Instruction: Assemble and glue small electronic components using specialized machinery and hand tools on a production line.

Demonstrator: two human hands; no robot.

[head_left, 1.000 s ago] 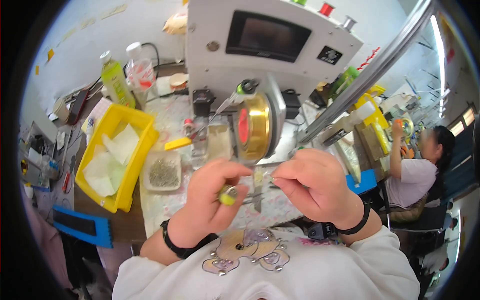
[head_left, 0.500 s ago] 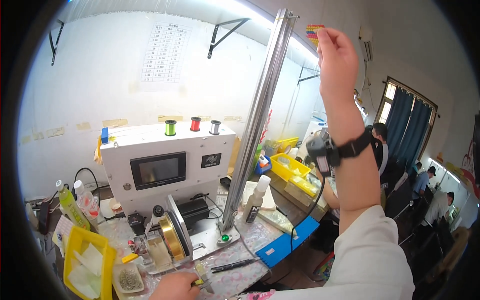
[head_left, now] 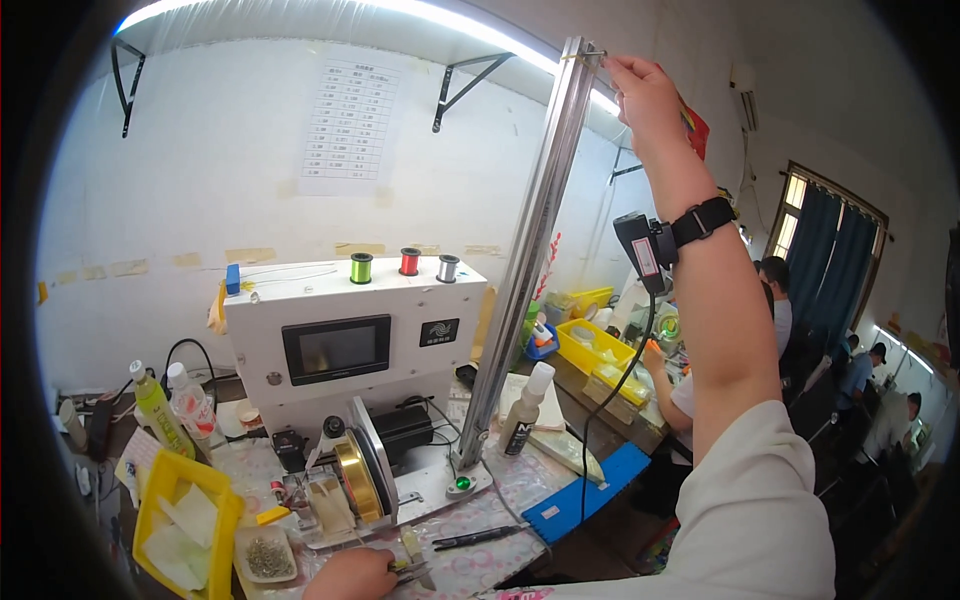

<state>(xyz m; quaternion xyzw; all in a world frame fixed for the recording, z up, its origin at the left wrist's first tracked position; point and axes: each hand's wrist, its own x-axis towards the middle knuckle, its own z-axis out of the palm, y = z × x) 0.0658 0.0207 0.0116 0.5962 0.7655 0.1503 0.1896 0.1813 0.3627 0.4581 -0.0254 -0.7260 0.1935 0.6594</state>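
My right hand [head_left: 645,100] is raised to the top of a tall metal post [head_left: 528,240]. Its fingers are pinched beside the short pin [head_left: 597,54] there; what lies between them is too small to make out. A brightly striped piece [head_left: 692,130] shows behind that hand, and I cannot tell whether it is held. Low on the bench, my left hand [head_left: 350,576] is closed by a small metal-tipped tool [head_left: 410,573]. Near it stands the white machine [head_left: 350,300] with a dark screen and a gold spool [head_left: 358,473].
A yellow bin [head_left: 228,520] and a white dish [head_left: 266,556] of small metal pieces stand at the left. A black pen-like tool [head_left: 478,535], a bottle [head_left: 525,410] and a blue strip [head_left: 585,495] lie rightward. A cable [head_left: 625,375] hangs from my right wrist device.
My right hand has moved left to the pin at the post's top. The view has shifted slightly; my left hand stays low by the machine.
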